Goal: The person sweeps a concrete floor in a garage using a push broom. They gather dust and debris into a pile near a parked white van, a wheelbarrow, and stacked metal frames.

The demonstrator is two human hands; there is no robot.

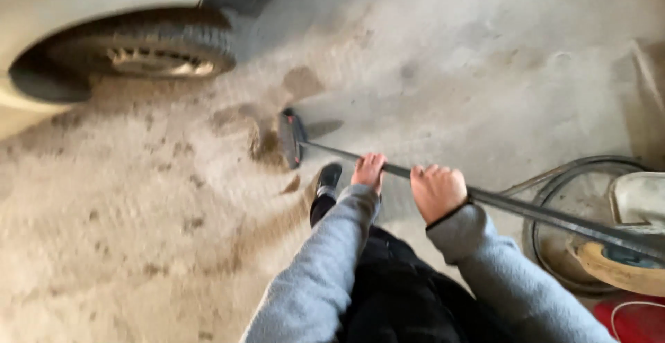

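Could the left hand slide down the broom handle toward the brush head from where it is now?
Probably yes: the left hand grips the broom handle, and the stretch down to the brush head looks bare.

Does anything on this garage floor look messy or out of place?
Yes. Loose brown dirt lies piled by the broom head, with more smeared across the concrete floor toward the car wheel. Both hands, left and right, hold the broom handle. Nothing looks broken.
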